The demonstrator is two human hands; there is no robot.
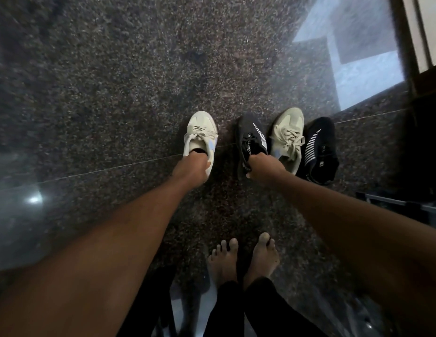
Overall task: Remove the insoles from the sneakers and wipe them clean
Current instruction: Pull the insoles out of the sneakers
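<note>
At the bottom centre of the frame, my bare feet (262, 259) stand on the dark speckled floor (114, 93), and both forearms run up from the lower corners toward mid-frame.

1. Left hand (191, 170): fingers wrapped over the heel collar of the cream sneaker (201, 135), thumb on the outer side. The fingertips are hidden in the opening.
2. Right hand (265, 170): fingers clenched on the collar of the black sneaker (252, 139), just right of centre.
3. Further right, a second cream sneaker (288, 137) and a second black sneaker (319, 152) sit touching side by side, untouched.
4. Beyond the shoes, a bright reflection (358, 57) lies on the floor at the upper right of the frame.

No insoles are visible; I judge all of them to be inside the sneakers, so the task is at its start.

Procedure for the step in hand, as I judge it:
- Work one shoe at a time. Steady it by the heel with one hand.
- Loosen the laces on the cream sneaker first; a tight throat will fold the insole.
- Slide the fingers flat under the heel end of the insole and peel toward the toe. Do not pull sharply, since a glued insole may tear.
- Keep each insole beside its own shoe to avoid mixing pairs.
</note>
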